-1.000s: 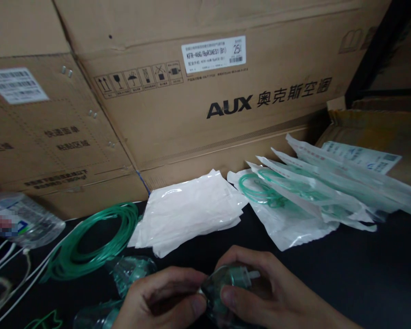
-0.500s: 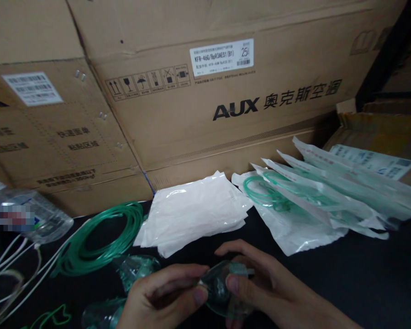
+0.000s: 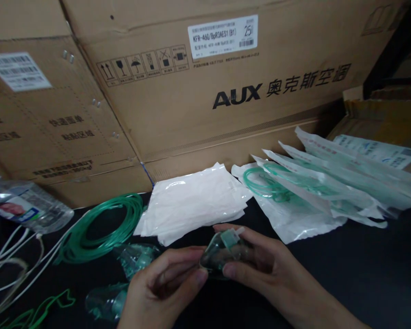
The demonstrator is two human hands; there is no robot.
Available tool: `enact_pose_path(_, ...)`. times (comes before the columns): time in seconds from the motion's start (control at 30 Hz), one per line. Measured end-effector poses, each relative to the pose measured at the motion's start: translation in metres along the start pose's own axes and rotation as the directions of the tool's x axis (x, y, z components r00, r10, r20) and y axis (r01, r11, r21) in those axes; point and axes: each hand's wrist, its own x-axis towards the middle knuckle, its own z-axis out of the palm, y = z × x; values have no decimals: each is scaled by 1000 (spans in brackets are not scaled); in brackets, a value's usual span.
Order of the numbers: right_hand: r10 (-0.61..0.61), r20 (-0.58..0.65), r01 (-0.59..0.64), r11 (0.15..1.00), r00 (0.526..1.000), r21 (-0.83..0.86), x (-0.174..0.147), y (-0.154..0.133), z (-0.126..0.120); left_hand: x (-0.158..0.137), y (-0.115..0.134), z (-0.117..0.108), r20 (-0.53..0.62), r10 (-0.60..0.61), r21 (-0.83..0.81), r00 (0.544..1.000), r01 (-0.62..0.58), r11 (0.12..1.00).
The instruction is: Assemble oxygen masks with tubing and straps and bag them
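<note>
A clear green oxygen mask (image 3: 216,252) is held between both hands at the lower middle. My left hand (image 3: 167,278) pinches the mask's left end between thumb and fingers. On the other side, my right hand (image 3: 260,262) wraps its fingers behind the mask, thumb on the near face, close to the pale green connector (image 3: 230,238). Left of my left hand lie two more masks, one mask (image 3: 139,258) farther back and another mask (image 3: 106,301) nearer, partly covered by that hand.
A coil of green tubing (image 3: 102,228) lies at left beside a plastic bottle (image 3: 27,205) and white cables (image 3: 10,269). Green elastic straps (image 3: 44,310) are at lower left. White pouches (image 3: 198,201) and packed tubing sets (image 3: 315,192) lie before a large cardboard box (image 3: 178,114).
The mask has turned in my hands, its connector now tilted up and to the left of where it was. My right fingers have shifted upward. The whole view has moved slightly.
</note>
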Motion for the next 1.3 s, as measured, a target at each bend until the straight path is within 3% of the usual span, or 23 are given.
enact_pose_path(0.1, -30, -60, 27, 998, 998, -60, 1, 2, 1, 0, -1, 2, -23, 4, -17, 1000, -4, 1000)
enact_pose_path(0.43, 11, 34, -13, 999, 999, 50, -4, -2, 2, 1, -1, 7, -19, -56, -156, 998, 52, 986)
enact_pose_path(0.77, 41, -62, -31, 989, 997, 148, 0, 5, 6, 4, -8, 1, -62, -27, -35, 998, 24, 999)
enact_pose_path(0.9, 52, -110, -33, 986, 993, 161, 0, 5, 6, 6, -10, -3, 1, -4, -64, 1000, 4, 998)
enact_pose_path(1.13, 54, -89, -46, 995, 995, 92, -2, -1, 6, 6, -5, -6, 18, 7, 31, 1000, -8, 999)
enact_pose_path(1.3, 55, -75, -48, 995, 996, 87, -2, -3, 6, 7, -8, -7, 13, -20, 8, 1000, 20, 1000)
